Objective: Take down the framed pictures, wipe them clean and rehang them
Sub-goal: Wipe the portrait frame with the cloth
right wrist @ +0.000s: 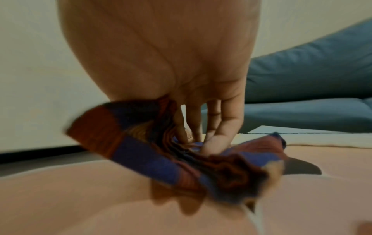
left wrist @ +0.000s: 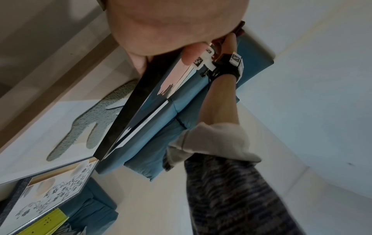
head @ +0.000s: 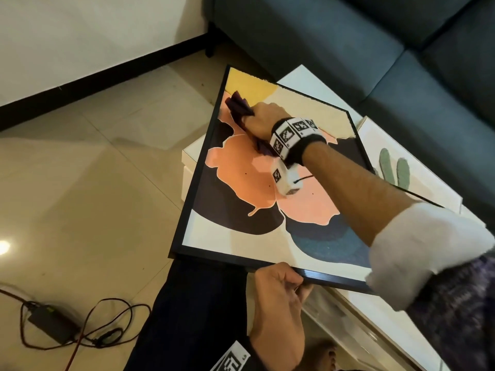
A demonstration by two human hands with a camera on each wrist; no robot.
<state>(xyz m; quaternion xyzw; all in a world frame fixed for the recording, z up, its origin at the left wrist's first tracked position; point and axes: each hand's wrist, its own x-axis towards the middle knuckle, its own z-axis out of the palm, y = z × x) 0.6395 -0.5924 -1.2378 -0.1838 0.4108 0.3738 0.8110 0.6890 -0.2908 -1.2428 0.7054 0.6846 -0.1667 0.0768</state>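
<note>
Black-framed picture (head: 267,194) lies tilted across the low white table (head: 308,76), its long axis running away from my left hand (head: 278,293), which curls round the near rail, while my right hand (head: 263,120), nearer the far yellow corner, clutches the bunched dark cloth (head: 238,105) against the peach-and-plum print.

The framed picture (head: 257,199) lay tilted over the desk (head: 308,81), its near edge off the desk and above my leg (head: 192,311). My left hand (head: 278,295) gripped that near edge; my right hand (head: 263,120) pressed the cloth (head: 237,105) on its far left part. A second picture (head: 417,183) lay on the desk to its right, partly under it. The sofa (head: 375,44) stood behind, and a cable (head: 101,325) lay on the floor (head: 93,183) to my left.
</note>
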